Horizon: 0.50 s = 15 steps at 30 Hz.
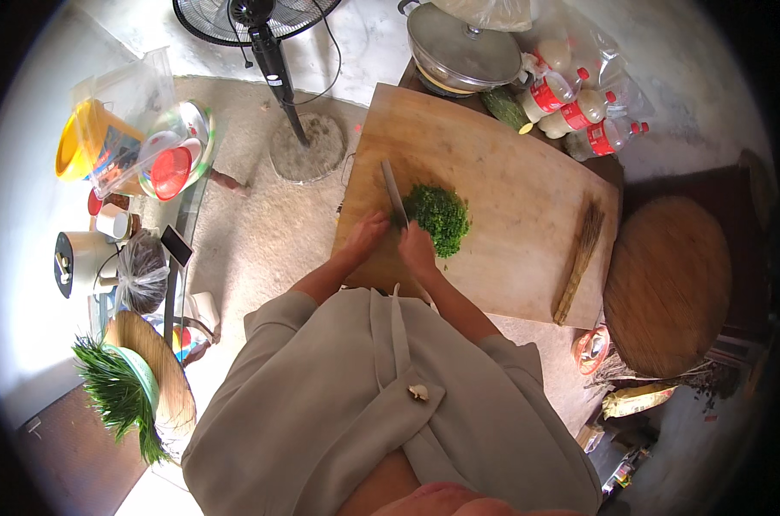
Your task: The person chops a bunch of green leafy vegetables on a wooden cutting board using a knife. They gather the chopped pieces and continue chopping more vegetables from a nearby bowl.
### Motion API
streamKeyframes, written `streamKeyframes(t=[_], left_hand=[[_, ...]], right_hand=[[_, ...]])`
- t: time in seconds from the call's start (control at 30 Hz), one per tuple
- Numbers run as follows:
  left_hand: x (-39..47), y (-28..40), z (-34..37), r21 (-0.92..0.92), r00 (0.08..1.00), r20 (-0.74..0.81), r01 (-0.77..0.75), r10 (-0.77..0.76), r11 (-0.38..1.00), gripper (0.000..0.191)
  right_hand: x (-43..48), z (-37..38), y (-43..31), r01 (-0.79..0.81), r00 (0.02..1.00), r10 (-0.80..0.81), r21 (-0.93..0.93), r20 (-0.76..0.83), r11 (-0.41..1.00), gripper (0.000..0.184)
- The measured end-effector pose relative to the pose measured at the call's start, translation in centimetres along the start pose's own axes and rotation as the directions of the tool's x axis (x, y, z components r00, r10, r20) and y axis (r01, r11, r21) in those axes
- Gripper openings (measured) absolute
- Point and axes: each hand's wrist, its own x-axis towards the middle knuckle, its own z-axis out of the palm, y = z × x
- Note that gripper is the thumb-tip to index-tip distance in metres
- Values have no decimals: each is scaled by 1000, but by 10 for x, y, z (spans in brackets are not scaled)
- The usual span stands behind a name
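Observation:
My right hand (418,250) grips the handle of a kitchen knife (394,193), whose blade points away from me over a large wooden board (512,258). Just right of the blade lies a heap of finely chopped green leaves (438,219), probably chives. My left hand (366,233) rests on the board, left of the knife and apart from my right hand. Nothing shows in the left hand, but its fingers are too small and blurred to tell how they are held.
A whisk brush (580,261) lies at the board's right. Behind stand a lidded pan (464,51), a green gourd (507,109) and several filled bottles (577,115). A round wooden lid (670,287) is at right. Left are a pedestal fan (277,71) and long green stalks (116,387) in a basket.

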Motion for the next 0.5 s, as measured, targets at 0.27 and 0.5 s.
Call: streamKeyframes(t=[0.27,0.5], left_hand=[[0,-6,7,27,997,78,25,-27,999,10],[2,-4,7,-16,999,-27,19,-20,1000,7]], right_hand=[[9,-1,39,106,988,-77,221,-136,969,28],[1,-3,24,151,988,-144,155,-58,976,25]])
